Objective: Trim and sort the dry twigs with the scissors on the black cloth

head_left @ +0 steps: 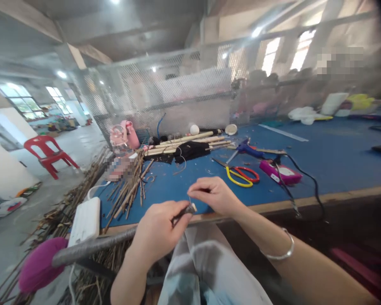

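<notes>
My left hand [163, 226] is closed around a long rod [98, 244] wrapped in grey material. A purple padded, bulb-like end [40, 264] is at the rod's far left. The rod's pale cut tip [194, 207] pokes out past my thumb. Just above that tip, my right hand [214, 195] pinches a thin strand [189, 198]; whether it is thread, wire or a needle is too fine to tell. Both hands are at the front edge of the blue table [173, 186], over my lap.
Scissors [239, 174] with yellow and red handles lie beyond my right hand, near a blue glue gun [249, 148] and a magenta box [281, 173] with a black cord. Thin sticks [130, 190] and a white power strip [85, 220] are at the left. A red chair [49, 154] stands farther off.
</notes>
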`<state>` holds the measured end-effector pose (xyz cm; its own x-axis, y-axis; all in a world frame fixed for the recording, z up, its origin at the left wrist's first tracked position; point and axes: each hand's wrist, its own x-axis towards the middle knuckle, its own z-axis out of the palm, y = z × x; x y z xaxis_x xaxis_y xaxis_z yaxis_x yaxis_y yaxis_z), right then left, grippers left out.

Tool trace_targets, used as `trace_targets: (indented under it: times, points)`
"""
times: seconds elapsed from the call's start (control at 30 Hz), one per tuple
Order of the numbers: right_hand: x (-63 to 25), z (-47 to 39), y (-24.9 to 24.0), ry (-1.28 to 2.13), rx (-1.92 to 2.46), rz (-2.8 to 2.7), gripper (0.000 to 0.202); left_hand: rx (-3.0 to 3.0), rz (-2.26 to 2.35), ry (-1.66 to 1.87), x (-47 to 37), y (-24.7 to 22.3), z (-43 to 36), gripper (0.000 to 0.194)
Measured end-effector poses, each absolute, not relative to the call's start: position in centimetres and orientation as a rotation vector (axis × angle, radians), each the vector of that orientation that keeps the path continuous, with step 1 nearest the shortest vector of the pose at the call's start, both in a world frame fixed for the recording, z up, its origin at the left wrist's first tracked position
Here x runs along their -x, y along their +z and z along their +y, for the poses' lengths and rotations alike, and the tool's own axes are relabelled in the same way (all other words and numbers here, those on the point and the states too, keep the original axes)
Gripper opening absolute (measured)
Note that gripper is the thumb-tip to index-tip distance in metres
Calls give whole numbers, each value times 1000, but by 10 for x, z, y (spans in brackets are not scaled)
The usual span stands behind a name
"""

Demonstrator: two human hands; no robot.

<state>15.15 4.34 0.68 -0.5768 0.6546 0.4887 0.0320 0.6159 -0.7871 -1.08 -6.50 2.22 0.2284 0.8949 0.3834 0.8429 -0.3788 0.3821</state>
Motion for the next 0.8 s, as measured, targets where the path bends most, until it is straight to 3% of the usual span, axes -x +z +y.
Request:
trace_targets:
  times: [0.2,0.47,0.63,0.8]
  points:
    - [-138,36,-30,1896,622,-1355,27,-2389,1708,802,4,26,-65,25]
    - [-158,6,-34,2161,557,-789,25,-2570,1582,704,-24,52,-68,19]
    - [-169,-15,-27,1877,512,-938,21,-2543,1577,831,-31,53,-71,20]
    - [-182,-32,-12,904,608,-1521,11,-2656,1536,1061,-26,54,-69,26]
